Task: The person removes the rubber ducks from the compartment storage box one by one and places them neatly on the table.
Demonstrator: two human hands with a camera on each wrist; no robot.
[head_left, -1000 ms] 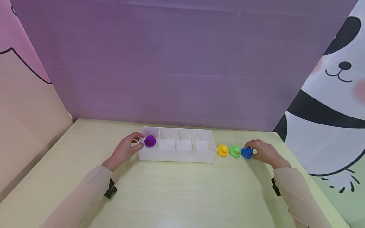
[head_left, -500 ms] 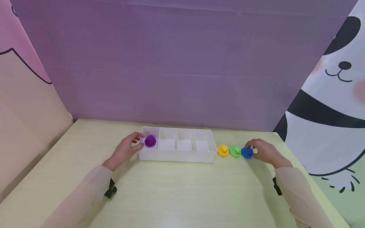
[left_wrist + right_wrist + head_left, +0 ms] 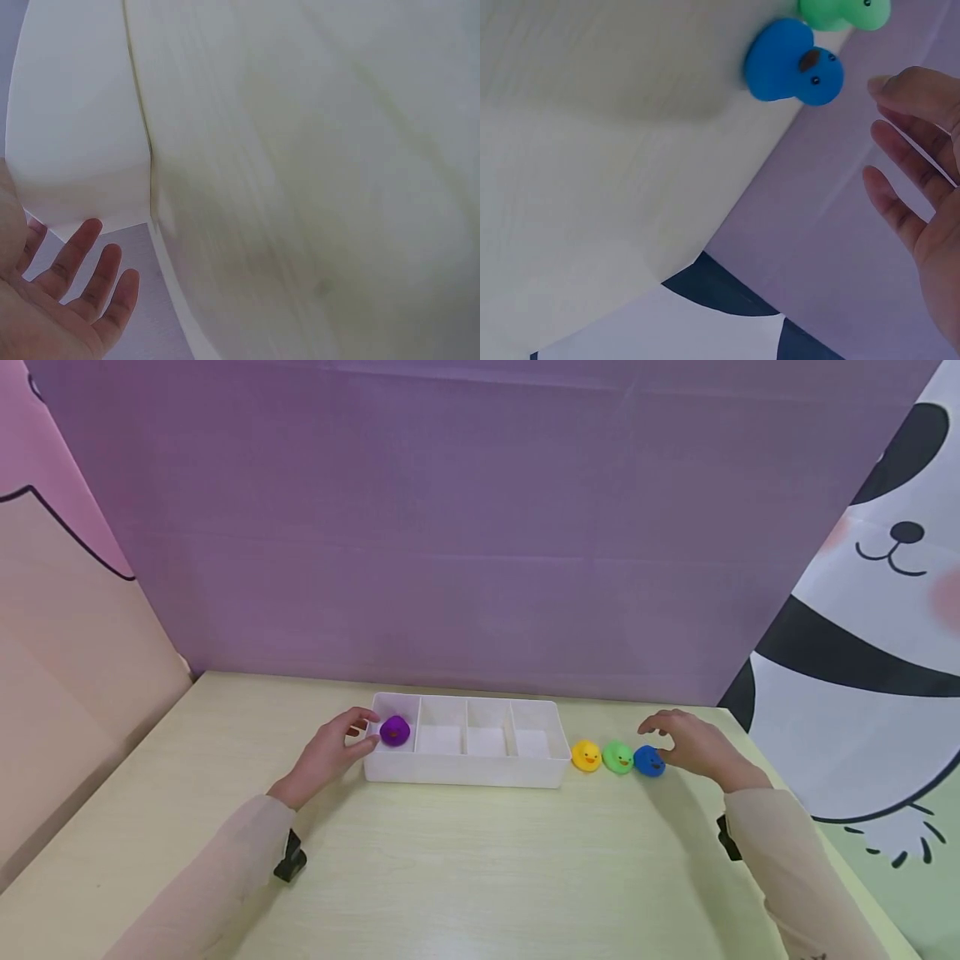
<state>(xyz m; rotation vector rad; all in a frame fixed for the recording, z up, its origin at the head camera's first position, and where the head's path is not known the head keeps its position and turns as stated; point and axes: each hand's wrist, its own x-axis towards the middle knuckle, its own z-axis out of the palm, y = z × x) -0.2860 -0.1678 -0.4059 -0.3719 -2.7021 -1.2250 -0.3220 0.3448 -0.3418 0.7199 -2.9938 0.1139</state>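
My right hand (image 3: 693,742) hovers just above and to the right of a blue toy duck (image 3: 649,761), its fingers parted and loosely bent with nothing between them. In the right wrist view the same duck stands apart from the fingertips (image 3: 879,84). Left of it are a green duck (image 3: 618,757) and a yellow duck (image 3: 587,756), lined up on the table. At the left end of a white divided box (image 3: 465,770), my left hand (image 3: 326,758) has its fingertips right at the rim, fingers spread. A purple duck (image 3: 394,731) sits in the box's leftmost compartment.
The pale wooden table (image 3: 480,868) ends at a purple backdrop (image 3: 480,543) close behind the box. A panda-print panel (image 3: 885,693) stands along the right edge, a beige-pink panel (image 3: 82,677) along the left.
My right hand has let go of the blue duck and lifted slightly up and away from it. The left hand, box and ducks stay where they were.
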